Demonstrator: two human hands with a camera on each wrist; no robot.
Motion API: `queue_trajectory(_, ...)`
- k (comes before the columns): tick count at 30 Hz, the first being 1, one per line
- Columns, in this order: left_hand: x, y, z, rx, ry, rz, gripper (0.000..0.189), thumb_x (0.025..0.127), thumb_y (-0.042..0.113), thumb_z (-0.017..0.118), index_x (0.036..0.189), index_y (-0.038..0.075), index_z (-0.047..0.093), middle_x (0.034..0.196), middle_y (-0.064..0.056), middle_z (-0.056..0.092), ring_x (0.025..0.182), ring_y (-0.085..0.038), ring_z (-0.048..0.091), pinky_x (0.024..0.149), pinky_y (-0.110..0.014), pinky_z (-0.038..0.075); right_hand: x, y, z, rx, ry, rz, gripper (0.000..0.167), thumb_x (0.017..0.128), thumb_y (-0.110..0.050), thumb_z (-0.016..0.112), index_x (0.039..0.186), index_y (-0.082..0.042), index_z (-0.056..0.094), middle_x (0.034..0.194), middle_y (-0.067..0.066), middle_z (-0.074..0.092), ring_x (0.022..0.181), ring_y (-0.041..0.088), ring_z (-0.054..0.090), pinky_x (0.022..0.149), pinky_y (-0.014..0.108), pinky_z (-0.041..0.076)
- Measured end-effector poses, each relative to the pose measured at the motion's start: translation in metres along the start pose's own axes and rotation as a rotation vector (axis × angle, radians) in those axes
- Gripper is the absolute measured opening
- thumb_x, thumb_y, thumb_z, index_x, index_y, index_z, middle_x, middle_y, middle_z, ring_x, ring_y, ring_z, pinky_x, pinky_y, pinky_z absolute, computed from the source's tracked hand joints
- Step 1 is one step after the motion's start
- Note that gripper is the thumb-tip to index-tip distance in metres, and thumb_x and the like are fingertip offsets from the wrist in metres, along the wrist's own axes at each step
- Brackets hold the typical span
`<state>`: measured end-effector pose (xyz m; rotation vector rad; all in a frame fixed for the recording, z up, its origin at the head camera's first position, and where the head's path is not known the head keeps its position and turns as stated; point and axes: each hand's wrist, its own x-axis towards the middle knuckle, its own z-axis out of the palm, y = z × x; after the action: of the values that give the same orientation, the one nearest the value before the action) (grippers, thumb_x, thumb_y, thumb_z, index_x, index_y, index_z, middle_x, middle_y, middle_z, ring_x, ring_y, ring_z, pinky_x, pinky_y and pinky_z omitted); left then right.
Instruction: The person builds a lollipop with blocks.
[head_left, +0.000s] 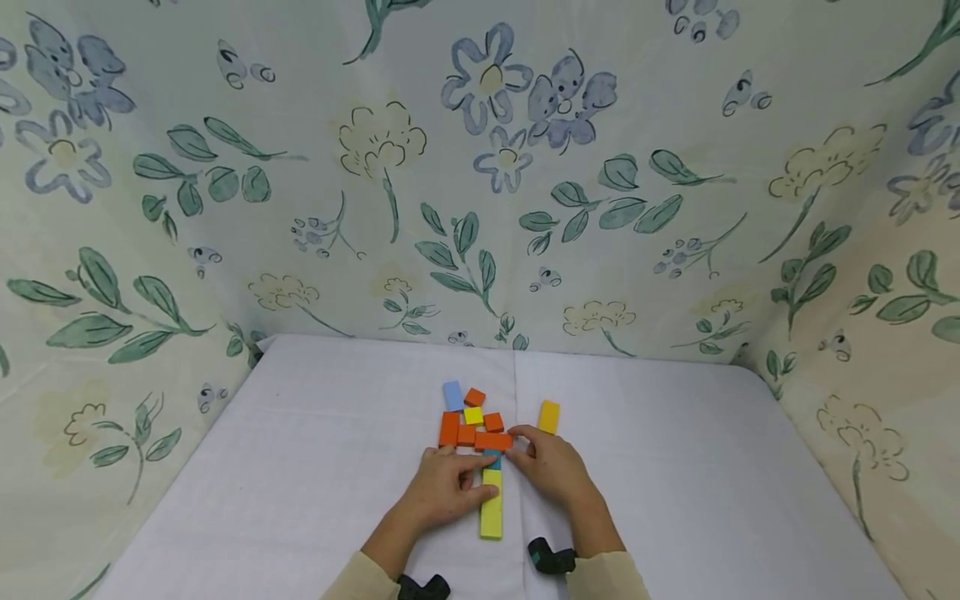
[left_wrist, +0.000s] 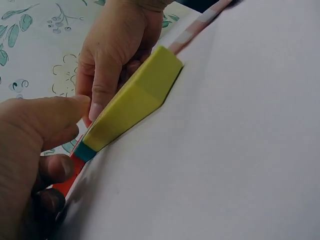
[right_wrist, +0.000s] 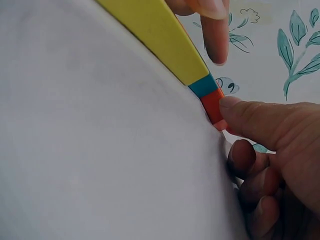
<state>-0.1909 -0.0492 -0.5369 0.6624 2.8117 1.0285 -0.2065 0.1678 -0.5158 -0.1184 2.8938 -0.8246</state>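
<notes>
My left hand (head_left: 444, 492) reaches in from the left, its index fingertip on a small blue block (head_left: 492, 462). Its thumb touches a long yellow-green block (head_left: 491, 521), which lies lengthwise and meets the blue block end to end. On the other side, my right hand (head_left: 555, 467) pinches the right end of a flat orange block (head_left: 487, 442) between thumb and index finger. In the right wrist view the right thumb (right_wrist: 260, 120) presses against that orange block (right_wrist: 213, 106). Left of it stand a small orange block (head_left: 466, 436) and an upright orange block (head_left: 449, 429).
Above these lie a small yellow block (head_left: 473, 416), two small orange blocks, one at the top (head_left: 475, 397), and a light blue block (head_left: 453, 396). A separate yellow block (head_left: 549, 415) lies beyond the right hand. White cloth covers the table (head_left: 300, 433); floral fabric (head_left: 480, 208) hangs behind it.
</notes>
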Motion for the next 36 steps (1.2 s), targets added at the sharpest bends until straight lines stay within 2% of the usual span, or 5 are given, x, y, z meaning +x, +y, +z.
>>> queue_trajectory(5,0.003,-0.004,-0.009,-0.086,0.060,-0.048,0.033,0.098,0.044,0.066,0.126,0.029,0.073,0.064,0.012,0.047,0.061,-0.005,0.045,0.062,-0.024,0.036,0.000,-0.001,0.002,0.013,-0.002,0.006,0.036,0.095,-0.041,0.071,0.129,-0.029,0.067,0.072,-0.003,0.054,0.064,0.015,0.049,0.059,0.031,0.038)
queue_trajectory(9,0.006,-0.004,-0.018,0.019,0.152,-0.081,0.030,0.098,0.039,0.068,0.125,0.029,0.073,0.068,0.010,0.049,0.069,-0.008,0.045,0.061,-0.022,0.037,0.000,-0.003,0.002,0.015,-0.004,0.018,0.036,0.095,-0.042,0.071,0.129,-0.030,0.067,0.072,-0.003,0.054,0.065,0.014,0.050,0.060,0.031,0.038)
queue_trajectory(12,0.006,-0.003,-0.020,0.102,0.178,-0.056,0.029,0.094,0.040,0.073,0.119,0.026,0.077,0.068,0.012,0.052,0.071,-0.008,0.044,0.064,-0.024,0.035,0.001,-0.002,0.002,0.009,0.003,0.012,0.036,0.095,-0.042,0.071,0.128,-0.031,0.067,0.072,-0.003,0.053,0.064,0.014,0.049,0.059,0.030,0.037)
queue_trajectory(21,0.005,0.000,-0.015,0.156,0.094,0.078,0.028,0.094,0.042,0.073,0.117,0.028,0.079,0.055,0.016,0.043,0.062,-0.004,0.038,0.065,-0.025,0.031,0.001,-0.002,0.001,0.007,0.013,-0.002,0.034,0.095,-0.040,0.071,0.127,-0.029,0.068,0.070,-0.003,0.052,0.062,0.014,0.048,0.058,0.030,0.036)
queue_trajectory(36,0.004,0.001,-0.011,0.124,0.024,0.025,0.042,0.090,0.055,0.072,0.124,0.032,0.075,0.055,0.013,0.041,0.065,-0.006,0.040,0.064,-0.024,0.031,0.001,-0.001,0.001,-0.001,0.017,0.000,0.033,0.095,-0.042,0.071,0.126,-0.030,0.069,0.069,-0.004,0.052,0.062,0.014,0.047,0.058,0.031,0.035)
